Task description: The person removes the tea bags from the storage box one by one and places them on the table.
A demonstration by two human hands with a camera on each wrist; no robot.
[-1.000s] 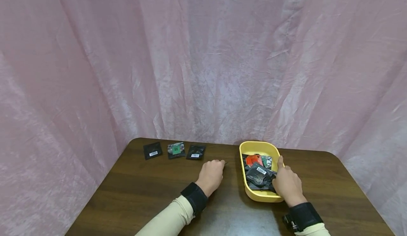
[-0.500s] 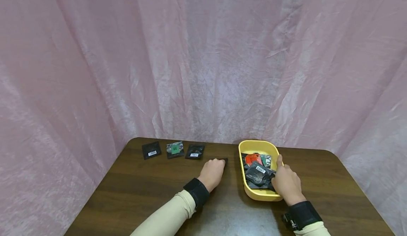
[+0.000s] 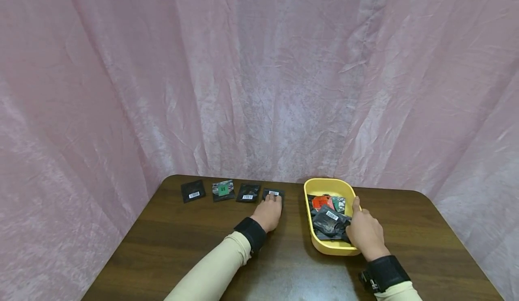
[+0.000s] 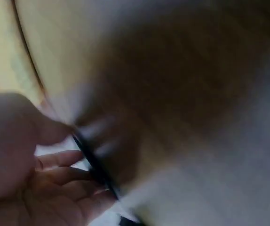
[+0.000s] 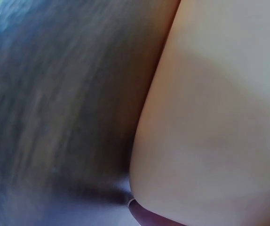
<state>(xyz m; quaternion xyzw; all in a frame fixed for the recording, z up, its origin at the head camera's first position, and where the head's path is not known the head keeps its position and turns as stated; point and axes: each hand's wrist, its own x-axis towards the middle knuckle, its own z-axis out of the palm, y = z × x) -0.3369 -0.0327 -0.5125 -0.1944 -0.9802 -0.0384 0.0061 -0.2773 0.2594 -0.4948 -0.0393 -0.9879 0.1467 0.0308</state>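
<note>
1. A dark wooden surface [image 3: 182,247] is seen from the head view, backed on all sides by a pink crinkled curtain [image 3: 259,75]
2. The left hand [image 3: 268,212] is laid at the far edge of the surface, its fingers resting on a small black packet [image 3: 274,193] with a white barcode label; the fingers are bent over the near part of the packet, and a grip is suggested by the blurred left wrist view, where a thin dark edge [image 4: 95,162] is seen between thumb and curled fingers
3. That packet is placed as the fourth in a row along the far edge, just beside a black barcoded packet [image 3: 248,192]; further left a packet with a green square [image 3: 223,189] and another black barcoded packet [image 3: 192,190] are lined up, each slightly apart from its neighbour
4. A yellow tray [image 3: 326,185] is set to the right of the row, filled with a heap of packets [image 3: 329,215], mostly black, with one orange and one green among them
5. The right hand [image 3: 365,231] is rested on the tray's right rim, the thumb stretched along the rim and the fingers curled over it towards the heap; whether a packet is pinched cannot be told, since the right wrist view is blurred
6. Cream sleeves and black wrist straps are worn on both arms
</note>
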